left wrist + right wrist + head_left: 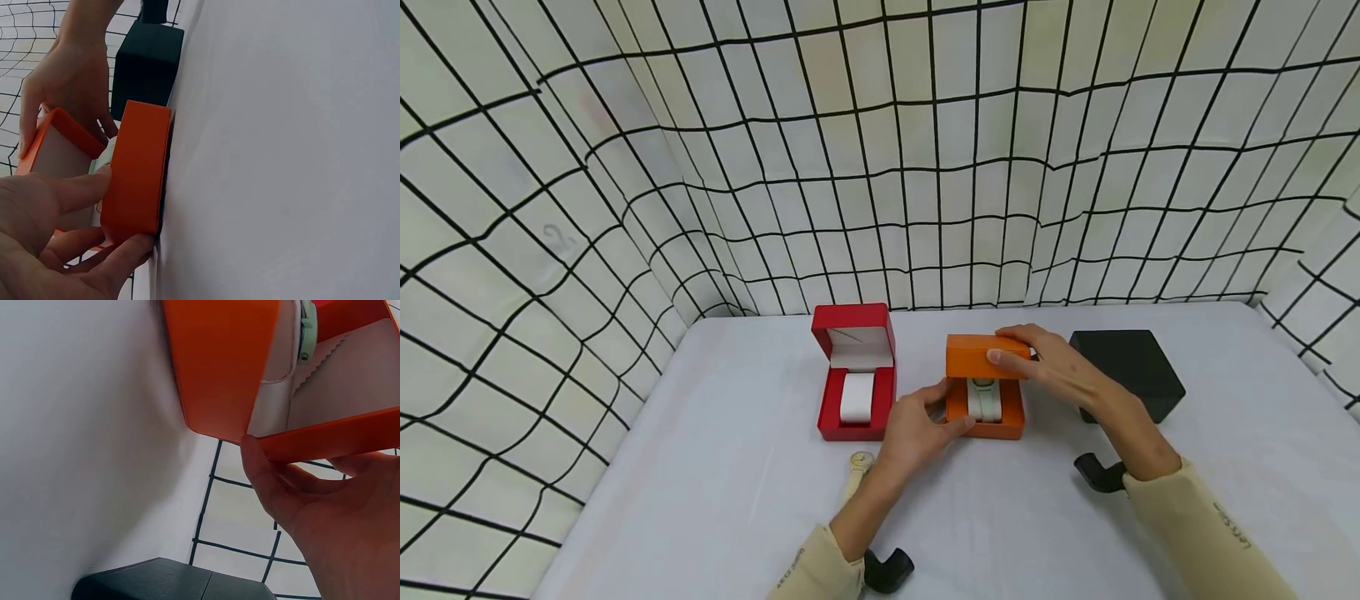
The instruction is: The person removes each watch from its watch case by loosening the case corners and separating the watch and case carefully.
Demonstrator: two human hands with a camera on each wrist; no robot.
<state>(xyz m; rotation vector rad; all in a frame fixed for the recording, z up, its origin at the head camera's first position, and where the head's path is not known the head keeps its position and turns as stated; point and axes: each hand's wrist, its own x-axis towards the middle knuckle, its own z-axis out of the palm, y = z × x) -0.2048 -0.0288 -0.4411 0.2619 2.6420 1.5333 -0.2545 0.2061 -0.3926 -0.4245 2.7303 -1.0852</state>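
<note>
An orange watch box stands on the table with its lid partly raised. Inside lies a pale green watch on a white cushion. My left hand grips the base at its left side, thumb at the front edge and fingers around the corner. At the lid's right end, my right hand holds it between thumb and fingers. The left wrist view shows the base's orange front with the left thumb on its upper edge.
Left of the orange box, an open red box holds a white cushion. A gold-faced watch with a cream strap lies by my left forearm, partly hidden. A black box stands at the right. Black-lined netting surrounds the table.
</note>
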